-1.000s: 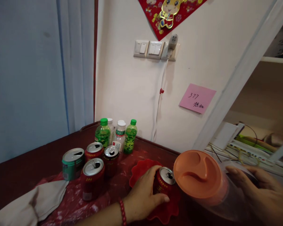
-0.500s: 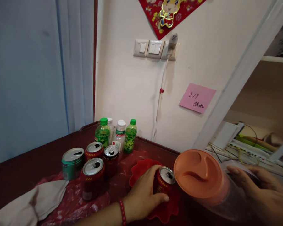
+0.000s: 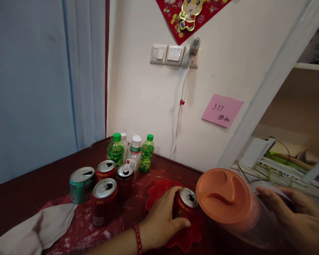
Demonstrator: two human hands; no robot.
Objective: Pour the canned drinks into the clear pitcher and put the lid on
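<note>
Fingers of my left hand (image 3: 163, 221) wrap round a red drink can (image 3: 185, 205) whose top is opened. That can stands over a red scalloped dish (image 3: 156, 193). In my right hand (image 3: 300, 212) is the handle of a clear plastic pitcher (image 3: 260, 223) with an orange lid (image 3: 223, 196). The pitcher is tilted left, its lid edge close against the can's top; I cannot tell whether they touch or whether liquid flows. To the left stand several opened cans, among them a red can (image 3: 104, 202) and a green can (image 3: 82, 184).
Behind the cans are green-capped bottles (image 3: 147, 154) and white-capped bottles (image 3: 134, 152). A pale cloth (image 3: 34, 230) lies at front left, partly on a red plastic sheet (image 3: 82, 223). A white cable (image 3: 179, 120) hangs down the wall. At right, a shelf holds a router (image 3: 255, 152).
</note>
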